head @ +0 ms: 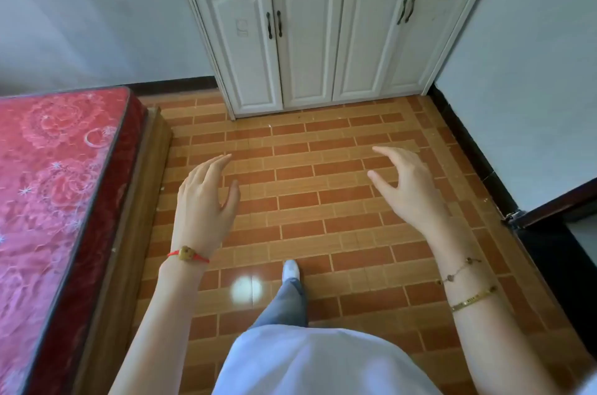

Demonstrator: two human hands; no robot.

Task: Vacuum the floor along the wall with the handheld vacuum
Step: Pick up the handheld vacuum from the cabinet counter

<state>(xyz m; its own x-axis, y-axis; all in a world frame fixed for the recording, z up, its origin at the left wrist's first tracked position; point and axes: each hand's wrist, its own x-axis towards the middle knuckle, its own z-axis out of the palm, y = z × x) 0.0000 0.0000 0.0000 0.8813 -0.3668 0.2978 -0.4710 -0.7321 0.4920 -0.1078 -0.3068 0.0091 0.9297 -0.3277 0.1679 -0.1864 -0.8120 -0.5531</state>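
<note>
My left hand (206, 201) and my right hand (407, 188) hover over the brick-patterned tile floor (323, 149), both with fingers spread and nothing in them. No handheld vacuum shows in the head view. A white wall (523, 71) with a black baseboard (468, 142) runs along the right side of the floor. A few small crumbs lie on the tiles near the cabinet foot.
A white cabinet (307, 39) with four doors stands against the far wall. A bed with a red mattress (55, 184) on a wooden frame fills the left. A dark door edge (555, 204) juts in at right. My foot (290, 270) points forward.
</note>
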